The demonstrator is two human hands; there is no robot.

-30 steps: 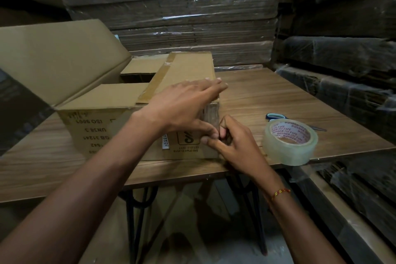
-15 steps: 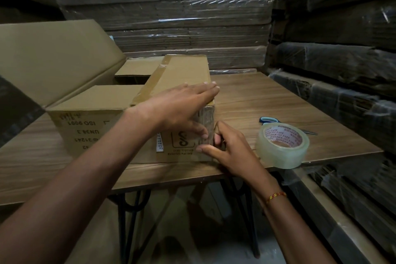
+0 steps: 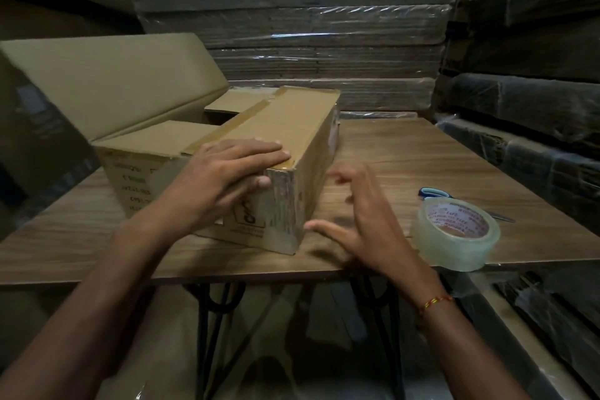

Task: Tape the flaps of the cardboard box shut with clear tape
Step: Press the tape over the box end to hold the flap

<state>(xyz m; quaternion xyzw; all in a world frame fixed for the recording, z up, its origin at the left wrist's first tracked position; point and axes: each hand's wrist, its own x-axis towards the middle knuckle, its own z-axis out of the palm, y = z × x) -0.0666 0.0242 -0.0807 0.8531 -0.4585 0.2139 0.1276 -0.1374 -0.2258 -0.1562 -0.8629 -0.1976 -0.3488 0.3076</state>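
Observation:
A brown cardboard box (image 3: 292, 127) lies on the wooden table (image 3: 406, 153), turned at an angle. One long flap is folded down with tape along its inner edge; the other long flap (image 3: 107, 81) stands open at the left. My left hand (image 3: 227, 172) rests flat on the near corner of the folded flap, thumb against the box's front face. My right hand (image 3: 360, 221) hovers blurred just right of the box's near corner, fingers spread, holding nothing. A roll of clear tape (image 3: 456, 234) sits at the table's front right edge.
Blue-handled scissors (image 3: 435, 193) lie behind the tape roll. Stacks of shrink-wrapped flat cardboard (image 3: 292, 26) wall in the back and right side. The table's front edge runs just below my hands, with black metal legs (image 3: 211, 318) beneath.
The box has swung so its near right corner points toward me. My right hand let go of the box's front corner and opened, moving right. My left hand stays on the flap.

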